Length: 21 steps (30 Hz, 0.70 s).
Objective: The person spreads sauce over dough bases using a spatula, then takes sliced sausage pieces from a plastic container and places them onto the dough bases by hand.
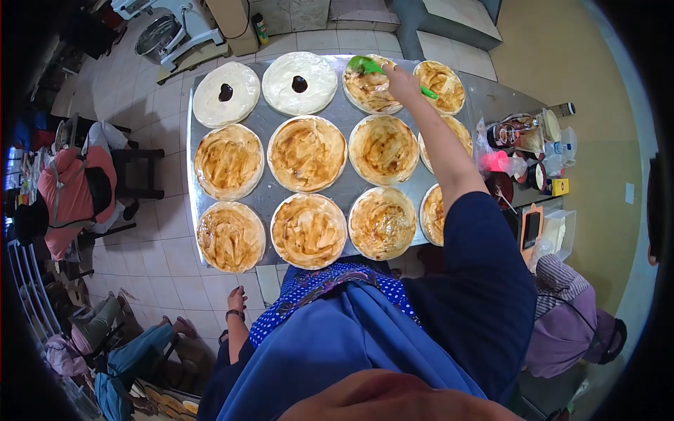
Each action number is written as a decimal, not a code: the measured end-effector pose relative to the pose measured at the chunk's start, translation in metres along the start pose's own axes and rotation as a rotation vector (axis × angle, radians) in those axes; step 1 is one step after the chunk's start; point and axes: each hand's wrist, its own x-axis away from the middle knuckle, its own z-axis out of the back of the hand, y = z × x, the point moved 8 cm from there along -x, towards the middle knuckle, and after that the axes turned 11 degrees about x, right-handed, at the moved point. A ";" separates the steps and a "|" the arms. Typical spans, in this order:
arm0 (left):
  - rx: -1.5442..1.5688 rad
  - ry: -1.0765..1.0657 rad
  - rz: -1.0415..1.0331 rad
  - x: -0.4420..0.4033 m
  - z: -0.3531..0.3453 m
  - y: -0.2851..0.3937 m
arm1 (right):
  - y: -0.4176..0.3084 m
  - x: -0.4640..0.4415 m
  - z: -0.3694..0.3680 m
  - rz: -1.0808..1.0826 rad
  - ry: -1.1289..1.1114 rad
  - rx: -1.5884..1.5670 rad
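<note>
My right hand (404,83) is closed around a green spatula (365,66) with its blade on a round base (372,88) streaked with brown sauce, in the table's far row. To the left, a white-coated base (281,77) carries a dark blob of sauce (300,84) at its middle. Beside it lies another white base (210,95) with a similar dark blob (225,92). Several other bases, such as a brown-smeared one (307,153), lie in rows nearer me. My left hand (237,299) hangs beside my body, fingers loosely bent, holding nothing.
The metal table (267,193) bears the bases. Along its right side stand a sauce pouch (516,133), a pink item (498,161), a yellow box (559,186) and a plastic tub (567,231). A mixer (172,35) stands far left. People sit left (77,193) and right (562,330).
</note>
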 end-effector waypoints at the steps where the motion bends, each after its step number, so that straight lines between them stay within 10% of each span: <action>1: 0.002 0.005 -0.024 0.002 0.001 0.004 | 0.007 -0.003 -0.009 0.001 -0.004 -0.005; 9: 0.023 -0.033 -0.032 -0.017 -0.001 -0.010 | 0.048 0.145 -0.010 -0.490 -0.299 -0.218; 14: -0.074 -0.077 -0.015 -0.016 -0.009 0.000 | 0.028 0.150 -0.030 -0.361 -0.143 -0.696; 16: -0.060 -0.062 -0.026 -0.013 -0.010 0.007 | 0.044 0.151 -0.028 -0.647 -0.089 -0.648; 21: 0.006 -0.046 -0.096 -0.013 -0.005 0.020 | -0.018 0.142 -0.039 -0.428 -0.071 -0.655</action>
